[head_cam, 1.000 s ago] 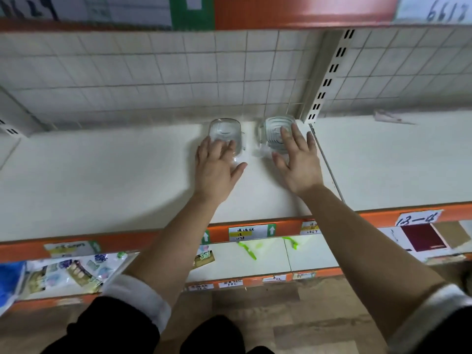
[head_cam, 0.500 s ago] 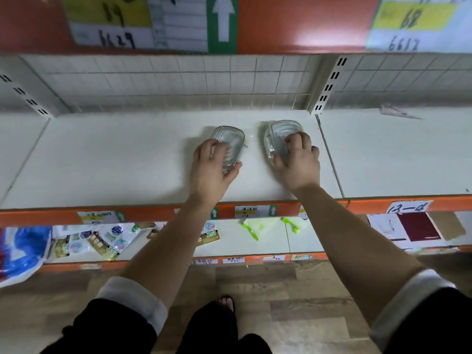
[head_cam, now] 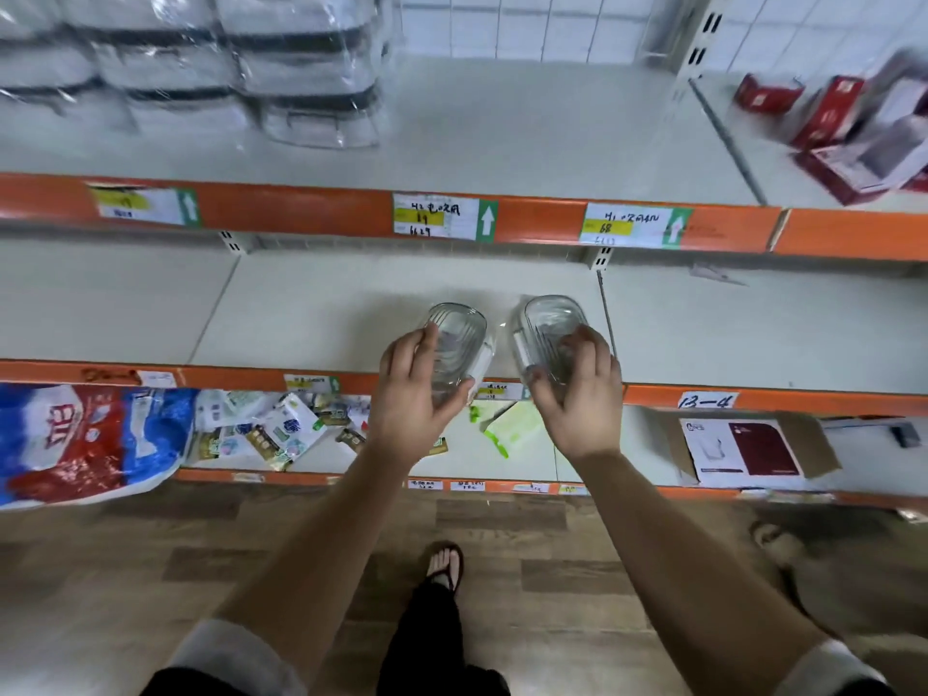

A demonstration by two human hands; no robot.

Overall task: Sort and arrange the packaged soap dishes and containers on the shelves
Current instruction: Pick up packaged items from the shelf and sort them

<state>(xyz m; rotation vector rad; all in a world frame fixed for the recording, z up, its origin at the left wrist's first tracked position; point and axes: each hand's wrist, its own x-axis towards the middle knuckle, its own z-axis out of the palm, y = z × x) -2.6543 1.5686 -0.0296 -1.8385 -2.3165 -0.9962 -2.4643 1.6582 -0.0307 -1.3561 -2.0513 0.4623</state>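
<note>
Two clear oval soap dishes in plastic wrap are in my hands over the front edge of the middle shelf. My left hand grips the left soap dish from below and the side. My right hand grips the right soap dish, fingers curled over its near end. Both dishes are tilted up toward me, side by side and a little apart.
The upper shelf carries stacked wrapped containers at left and red boxes at right. The lower shelf carries a blue-red bag, small packets, a green packet and a cardboard box. An upright splits the middle shelf.
Both hands have closed on the dishes and drawn them from the back of the shelf to its front edge. My view has pulled back, so the upper shelf shows.
</note>
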